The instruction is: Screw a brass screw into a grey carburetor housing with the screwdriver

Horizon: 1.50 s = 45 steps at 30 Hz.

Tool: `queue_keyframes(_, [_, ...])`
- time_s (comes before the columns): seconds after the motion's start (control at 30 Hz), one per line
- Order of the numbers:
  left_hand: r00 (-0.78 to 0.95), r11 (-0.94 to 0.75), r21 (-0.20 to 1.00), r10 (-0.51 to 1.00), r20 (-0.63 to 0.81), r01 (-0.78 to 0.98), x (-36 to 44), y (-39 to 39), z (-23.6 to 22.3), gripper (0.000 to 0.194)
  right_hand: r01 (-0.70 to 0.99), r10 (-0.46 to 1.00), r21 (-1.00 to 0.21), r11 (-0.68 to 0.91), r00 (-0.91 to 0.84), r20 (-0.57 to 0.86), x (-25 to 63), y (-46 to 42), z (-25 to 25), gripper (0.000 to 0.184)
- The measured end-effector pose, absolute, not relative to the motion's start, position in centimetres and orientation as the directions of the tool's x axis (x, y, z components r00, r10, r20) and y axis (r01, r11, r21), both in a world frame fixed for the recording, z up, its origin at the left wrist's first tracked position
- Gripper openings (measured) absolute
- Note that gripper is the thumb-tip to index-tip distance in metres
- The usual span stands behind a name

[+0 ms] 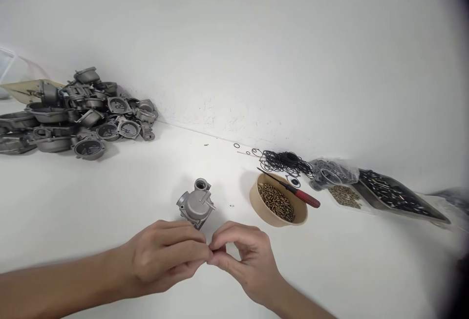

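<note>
My left hand [170, 255] and my right hand [245, 260] meet fingertip to fingertip above the white table. Both are closed in a pinch, and whatever lies between the fingertips is too small and covered to make out. Just beyond them a grey metal carburetor [198, 205] stands on the table, its lower edge partly hidden by my left fingers. Right of it sits a tan paper bowl [260, 211] filled with small brass-coloured screws [276, 202]. Across the bowl's rim rests a screwdriver [302, 196] with a red and black handle.
A heap of grey metal housings [88, 109] covers the back left. Along the wall lie black rubber rings [286, 161], a clear plastic bag [333, 172] of small parts, small brass pieces [344, 197] and a metal tray [395, 197] of dark parts.
</note>
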<state>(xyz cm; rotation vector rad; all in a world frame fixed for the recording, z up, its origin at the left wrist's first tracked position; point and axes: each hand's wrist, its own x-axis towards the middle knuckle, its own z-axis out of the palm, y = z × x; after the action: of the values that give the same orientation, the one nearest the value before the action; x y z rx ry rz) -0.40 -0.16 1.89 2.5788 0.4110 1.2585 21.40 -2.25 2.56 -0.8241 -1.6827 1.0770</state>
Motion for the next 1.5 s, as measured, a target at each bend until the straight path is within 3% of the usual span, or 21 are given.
queue_keyframes(0.13, [0.532,-0.937,0.303,0.349,0.772,0.175,-0.8,0.5,2.5,0.026,0.166,0.852,-0.870,0.464,-0.354,0.387,22.2,-1.4,2.4,0.006])
queue_keyframes(0.23, [0.533,-0.950,0.261,0.311,0.787,0.169,-2.2,2.1,3.9,0.026,0.409,0.794,-0.694,0.593,-0.440,0.419,23.3,0.1,1.3,0.008])
queue_keyframes(0.3, [0.559,-0.950,0.275,0.311,0.769,0.150,-3.5,3.4,4.8,0.025,0.485,0.780,-0.620,0.617,-0.485,0.396,24.0,1.1,0.4,0.014])
queue_keyframes(0.53, [0.663,-0.847,0.466,0.504,0.554,0.255,-5.8,5.9,5.0,0.015,0.582,0.792,-0.569,0.580,-0.566,0.228,25.1,1.6,1.0,0.014])
queue_keyframes(0.8, [0.713,-0.808,0.508,0.543,0.445,0.298,-5.9,5.8,4.8,0.014,0.631,0.785,-0.515,0.581,-0.602,0.147,26.5,2.0,1.8,0.027])
queue_keyframes(1.03, [0.735,-0.821,0.491,0.521,0.434,0.292,-5.9,6.0,5.0,0.016,0.595,0.803,-0.564,0.573,-0.545,0.241,26.4,2.6,1.4,0.023])
queue_keyframes(1.23, [0.731,-0.805,0.524,0.531,0.429,0.277,-5.6,5.9,4.9,0.009,0.483,0.854,-0.706,0.518,-0.337,0.396,25.4,2.5,1.9,0.009])
queue_keyframes(1.4, [0.637,-0.703,0.593,0.673,0.375,0.394,-4.1,4.9,3.7,0.071,0.393,0.859,-0.764,0.512,-0.232,0.456,24.1,1.7,2.6,0.005])
queue_keyframes(1.5, [0.651,-0.676,0.609,0.688,0.321,0.414,-3.0,4.1,2.8,0.078,0.375,0.843,-0.755,0.538,-0.215,0.494,23.7,1.4,2.7,0.008])
